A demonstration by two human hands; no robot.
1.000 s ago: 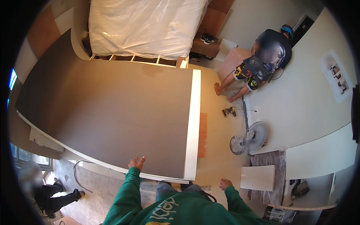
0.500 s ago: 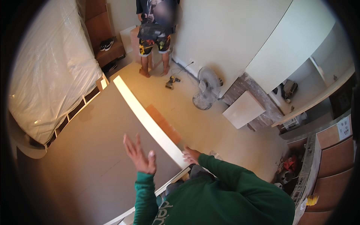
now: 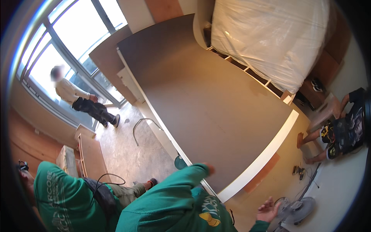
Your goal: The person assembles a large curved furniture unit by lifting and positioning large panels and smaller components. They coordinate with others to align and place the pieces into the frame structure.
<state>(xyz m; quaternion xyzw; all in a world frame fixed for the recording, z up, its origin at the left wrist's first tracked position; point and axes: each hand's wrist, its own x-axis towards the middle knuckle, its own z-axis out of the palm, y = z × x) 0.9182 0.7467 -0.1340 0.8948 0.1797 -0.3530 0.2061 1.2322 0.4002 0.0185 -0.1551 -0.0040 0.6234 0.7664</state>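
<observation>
We look down on a large brown panel [image 3: 208, 100] with a white front edge [image 3: 262, 158], lying flat and broad across the middle of the room; half a second ago it filled only the lower left of the view and the person's left hand was raised above it with fingers spread, whereas the left hand [image 3: 210, 168] now rests at the near edge of the panel, mostly hidden behind the green sleeve [image 3: 181, 181], so we cannot tell whether it grips or merely presses; the right hand [image 3: 267, 210] has dropped away from the white edge and hangs open, palm up, empty, above the floor near a standing fan [image 3: 297, 210]; we judge that contact has passed from the right side to the left, and that the panel is steadied at one point only. Edges and room: the far side of the panel lies just beside a bed frame carrying a plastic-wrapped mattress [image 3: 274, 38]; the left long edge runs close to white boards [image 3: 154, 127] by the window; a second person in a green shirt [image 3: 62, 197] crouches at lower left; a third stands by the window [image 3: 77, 96]; a fourth [image 3: 340, 131] sits near the right wall, with small tools [image 3: 297, 170] on the floor between; open floor remains chiefly before the white edge.
</observation>
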